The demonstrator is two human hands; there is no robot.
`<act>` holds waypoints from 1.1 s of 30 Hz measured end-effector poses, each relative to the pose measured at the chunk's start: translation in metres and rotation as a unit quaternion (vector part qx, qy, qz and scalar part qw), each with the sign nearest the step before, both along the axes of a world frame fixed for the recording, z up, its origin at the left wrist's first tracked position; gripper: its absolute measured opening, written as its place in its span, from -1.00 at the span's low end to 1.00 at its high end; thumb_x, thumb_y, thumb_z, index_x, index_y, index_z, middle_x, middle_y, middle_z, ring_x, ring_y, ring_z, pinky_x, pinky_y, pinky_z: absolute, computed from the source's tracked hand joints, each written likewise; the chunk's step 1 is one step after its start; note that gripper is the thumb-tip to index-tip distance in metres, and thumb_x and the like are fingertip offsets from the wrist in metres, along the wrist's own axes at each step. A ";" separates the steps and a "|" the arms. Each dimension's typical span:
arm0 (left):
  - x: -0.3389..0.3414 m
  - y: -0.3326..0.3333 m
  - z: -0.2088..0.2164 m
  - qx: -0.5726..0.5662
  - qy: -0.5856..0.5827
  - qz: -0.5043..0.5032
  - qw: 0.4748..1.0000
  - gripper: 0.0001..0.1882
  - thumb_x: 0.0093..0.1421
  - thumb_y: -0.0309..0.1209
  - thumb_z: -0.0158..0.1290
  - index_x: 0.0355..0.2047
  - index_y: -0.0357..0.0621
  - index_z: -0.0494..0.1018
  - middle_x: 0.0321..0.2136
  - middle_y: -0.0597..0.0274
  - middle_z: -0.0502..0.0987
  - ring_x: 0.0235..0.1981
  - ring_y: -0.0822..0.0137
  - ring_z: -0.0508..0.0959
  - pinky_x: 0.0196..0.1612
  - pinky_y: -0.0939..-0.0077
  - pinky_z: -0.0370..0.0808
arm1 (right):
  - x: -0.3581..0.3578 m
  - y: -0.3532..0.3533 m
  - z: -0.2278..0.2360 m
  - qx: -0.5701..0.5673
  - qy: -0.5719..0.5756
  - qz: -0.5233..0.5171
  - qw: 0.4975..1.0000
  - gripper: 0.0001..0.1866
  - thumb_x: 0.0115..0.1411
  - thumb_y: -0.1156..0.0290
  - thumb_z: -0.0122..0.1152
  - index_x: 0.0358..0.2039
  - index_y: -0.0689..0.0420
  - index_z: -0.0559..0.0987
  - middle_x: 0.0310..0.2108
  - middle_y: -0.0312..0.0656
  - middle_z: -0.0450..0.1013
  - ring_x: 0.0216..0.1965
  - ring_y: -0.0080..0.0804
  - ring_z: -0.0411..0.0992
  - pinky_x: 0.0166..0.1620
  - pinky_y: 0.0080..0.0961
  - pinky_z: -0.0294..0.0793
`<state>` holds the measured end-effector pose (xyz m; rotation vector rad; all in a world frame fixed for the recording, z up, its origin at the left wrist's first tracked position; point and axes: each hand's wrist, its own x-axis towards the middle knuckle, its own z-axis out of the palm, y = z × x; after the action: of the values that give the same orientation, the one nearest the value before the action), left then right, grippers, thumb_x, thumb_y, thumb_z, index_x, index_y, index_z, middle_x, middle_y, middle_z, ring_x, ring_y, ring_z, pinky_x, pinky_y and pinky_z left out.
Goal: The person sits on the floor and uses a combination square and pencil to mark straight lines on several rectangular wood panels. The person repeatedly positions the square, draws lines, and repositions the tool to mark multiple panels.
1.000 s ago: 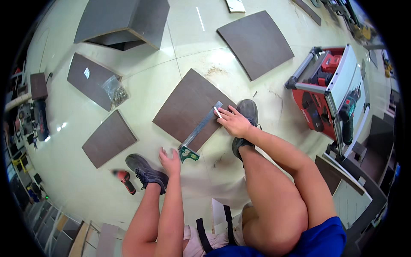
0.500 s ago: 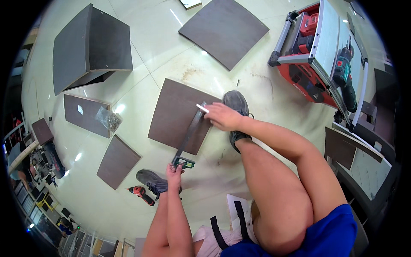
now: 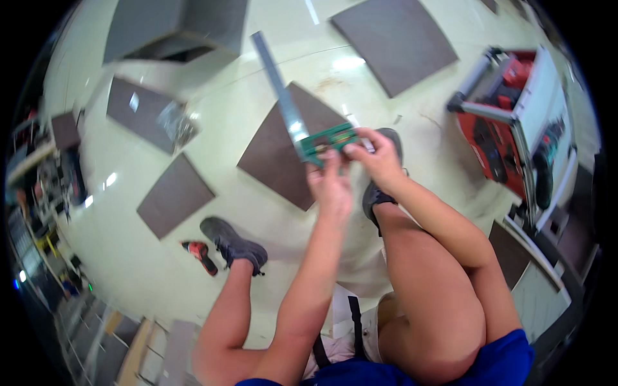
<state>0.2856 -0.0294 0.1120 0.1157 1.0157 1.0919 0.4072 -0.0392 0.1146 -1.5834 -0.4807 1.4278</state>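
A combination square (image 3: 328, 139) with a green head and a long steel blade is raised above a square dark brown board (image 3: 283, 145) on the floor. My left hand (image 3: 331, 183) grips the green head from below, fingers closed around it. At the head's right end, my right hand (image 3: 383, 161) pinches it between thumb and fingers. A slim white stick (image 3: 369, 143), like a pencil or marker, is also in my right hand, partly hidden by the fingers. The blade (image 3: 273, 71) points up and left, past the board's edge. Motion blurs the tool slightly.
An assembled dark box (image 3: 174, 29) stands at far left. Nearby lie a board (image 3: 145, 109) with a bag of hardware (image 3: 177, 125), a smaller board (image 3: 175, 196) and a red screwdriver (image 3: 200, 256). Another panel (image 3: 399, 45) lies far right, beside a red toolbox (image 3: 489, 148) with a drill (image 3: 547, 161).
The combination square has been lifted off the board and turned, its head moving up and right between both hands. My right hand has shifted from the blade's end to the head. The view has tilted.
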 end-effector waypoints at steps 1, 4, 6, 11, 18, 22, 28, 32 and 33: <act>0.011 -0.007 -0.004 0.005 0.022 0.013 1.000 -0.78 0.32 -0.53 0.14 -0.05 -0.05 0.47 -0.08 0.29 0.57 -0.06 0.35 0.57 0.03 0.35 0.52 | 0.003 0.001 0.000 0.006 0.041 -0.037 0.998 -0.65 0.22 0.44 0.35 0.00 0.28 0.56 -0.30 -0.30 0.56 -0.31 -0.62 0.49 -0.23 -0.59 0.50; 0.027 -0.022 -0.008 0.039 0.114 -0.034 0.992 -0.84 0.27 -0.62 0.17 -0.18 -0.16 0.48 -0.14 0.27 0.58 -0.14 0.50 0.54 -0.07 0.54 0.47 | 0.014 -0.010 -0.007 -0.009 0.040 -0.074 0.996 -0.68 0.27 0.52 0.26 0.02 0.29 0.50 -0.17 -0.19 0.55 -0.18 -0.50 0.54 -0.09 -0.51 0.59; 0.027 -0.017 0.001 0.066 0.142 -0.068 0.985 -0.86 0.26 -0.64 0.18 -0.25 -0.19 0.44 -0.18 0.31 0.57 -0.19 0.60 0.51 -0.15 0.67 0.45 | 0.016 -0.017 -0.005 -0.023 0.102 -0.095 0.990 -0.71 0.30 0.54 0.22 0.02 0.27 0.48 -0.15 -0.15 0.55 -0.14 -0.44 0.55 -0.04 -0.45 0.61; 0.007 -0.019 -0.008 0.088 0.155 -0.122 0.977 -0.72 0.25 -0.57 0.22 -0.09 -0.20 0.39 -0.17 0.28 0.58 -0.18 0.59 0.53 -0.16 0.68 0.49 | 0.021 -0.013 -0.005 0.005 0.152 -0.064 0.986 -0.76 0.34 0.60 0.14 0.01 0.22 0.42 -0.13 -0.10 0.57 -0.12 -0.35 0.58 -0.04 -0.36 0.63; -0.076 -0.008 -0.037 -0.006 0.076 -0.101 0.992 -0.53 0.40 -0.15 0.04 0.18 -0.12 0.24 0.06 -0.05 0.51 -0.04 0.18 0.60 -0.07 0.32 0.57 | 0.071 0.024 0.002 0.028 -0.006 0.110 0.994 -0.72 0.35 0.61 0.11 0.07 0.26 0.44 -0.24 -0.25 0.52 -0.30 -0.51 0.54 -0.16 -0.54 0.56; -0.111 -0.002 -0.035 -0.048 -0.022 -0.047 0.998 -0.47 0.41 0.03 -0.07 0.17 -0.07 0.26 0.10 -0.05 0.48 0.09 0.07 0.52 0.08 0.13 0.50 | 0.102 0.053 0.000 0.003 -0.072 0.234 0.970 -0.71 0.34 0.63 0.09 0.07 0.28 0.48 -0.26 -0.31 0.48 -0.32 -0.55 0.47 -0.16 -0.55 0.54; -0.137 -0.021 -0.061 -0.179 0.011 -0.029 0.983 -0.63 0.42 -0.09 0.01 0.02 -0.09 0.37 0.02 0.01 0.54 0.04 0.16 0.56 0.05 0.20 0.54 | 0.105 0.099 -0.030 -0.001 -0.189 0.435 0.880 -0.66 0.23 0.67 0.10 0.03 0.23 0.56 -0.40 -0.13 0.52 -0.38 -0.37 0.49 -0.20 -0.38 0.51; -0.133 -0.056 -0.093 -0.212 -0.003 -0.031 0.977 -0.78 0.40 -0.27 0.09 -0.11 -0.15 0.43 -0.13 0.13 0.63 -0.06 0.23 0.64 -0.03 0.30 0.59 | 0.096 0.126 -0.055 0.018 -0.340 0.505 0.793 -0.60 0.15 0.60 0.20 0.04 0.15 0.59 -0.31 0.07 0.56 -0.35 -0.03 0.50 -0.19 -0.27 0.50; -0.124 -0.059 -0.095 -0.216 -0.020 -0.021 0.976 -0.79 0.39 -0.29 0.10 -0.13 -0.15 0.43 -0.14 0.14 0.63 -0.06 0.24 0.64 -0.02 0.31 0.60 | 0.100 0.126 -0.067 0.069 -0.353 0.491 0.793 -0.60 0.15 0.59 0.22 0.04 0.15 0.59 -0.30 0.07 0.58 -0.31 -0.02 0.53 -0.18 -0.24 0.51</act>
<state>0.1616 -0.0888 0.0173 -0.2344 1.1871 0.8097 0.5075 0.0868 0.0475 -1.7838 -2.0444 1.3517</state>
